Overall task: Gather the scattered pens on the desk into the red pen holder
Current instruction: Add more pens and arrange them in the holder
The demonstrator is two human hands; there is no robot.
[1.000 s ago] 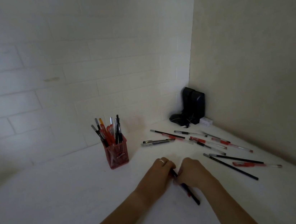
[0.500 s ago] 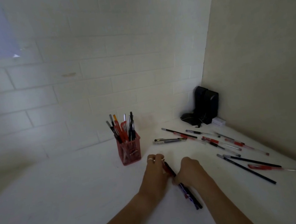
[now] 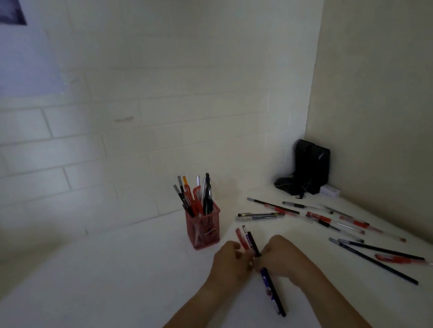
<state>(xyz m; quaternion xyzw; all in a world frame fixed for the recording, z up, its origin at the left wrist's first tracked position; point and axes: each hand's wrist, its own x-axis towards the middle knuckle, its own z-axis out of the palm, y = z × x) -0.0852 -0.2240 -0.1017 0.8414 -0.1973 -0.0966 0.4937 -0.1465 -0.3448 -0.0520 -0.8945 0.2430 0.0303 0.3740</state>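
Note:
A small bundle of pens point(image 3: 271, 288), dark with a red one among them, lies between my two hands on the white desk point(image 3: 90, 304). My left hand point(image 3: 230, 264) and my right hand point(image 3: 279, 256) both grip the bundle's middle, fingers curled round it. Its tips stick out beyond my fingers toward the red mesh pen holder point(image 3: 204, 227), which stands upright just beyond my left hand and holds several pens. Several loose red and black pens point(image 3: 324, 219) lie scattered to the right.
A black case point(image 3: 309, 168) and a small white box point(image 3: 329, 190) sit in the far right corner. Walls close off the desk behind and on the right. Two long black pens point(image 3: 374, 260) and a red one lie near the right wall.
Both hands have gathered the pens into a tighter bundle and shifted it slightly away from me toward the holder; more pen tips now stick out past my fingers. The camera tilted up.

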